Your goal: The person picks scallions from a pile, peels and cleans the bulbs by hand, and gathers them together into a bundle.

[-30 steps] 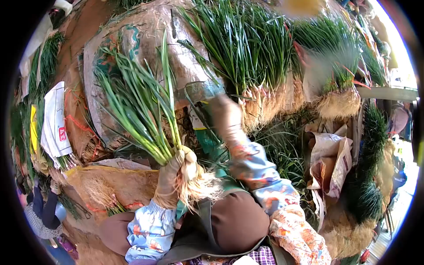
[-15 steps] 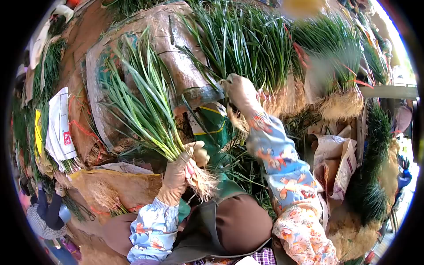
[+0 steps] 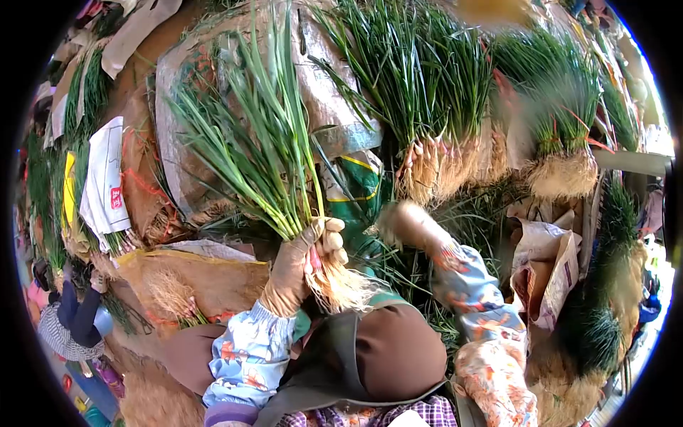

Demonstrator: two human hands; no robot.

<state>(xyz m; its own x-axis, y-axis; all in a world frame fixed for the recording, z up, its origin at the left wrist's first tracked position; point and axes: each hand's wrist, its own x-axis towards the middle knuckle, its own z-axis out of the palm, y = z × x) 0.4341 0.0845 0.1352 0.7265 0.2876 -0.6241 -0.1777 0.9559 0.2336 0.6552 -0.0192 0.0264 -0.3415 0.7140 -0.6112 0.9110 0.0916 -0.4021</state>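
My left hand, in a tan glove, is closed around a bunch of long green stalks just above their pale, hairy roots. It holds the bunch upright in front of me, leaves fanning up and to the left. My right hand, also gloved, is blurred and hangs just below a big pile of the same greens with its root ends facing me. The blur hides whether it holds any stalks. A brown apron covers my lap.
More tied bundles of greens lie at the upper right and down the right side. A brown sack lies at the left, with white sheets beyond it. Crumpled paper bags sit at the right. Another person crouches at lower left.
My right hand has drawn back from the pile toward my lap. My left hand has lifted the bunch and turned it more upright.
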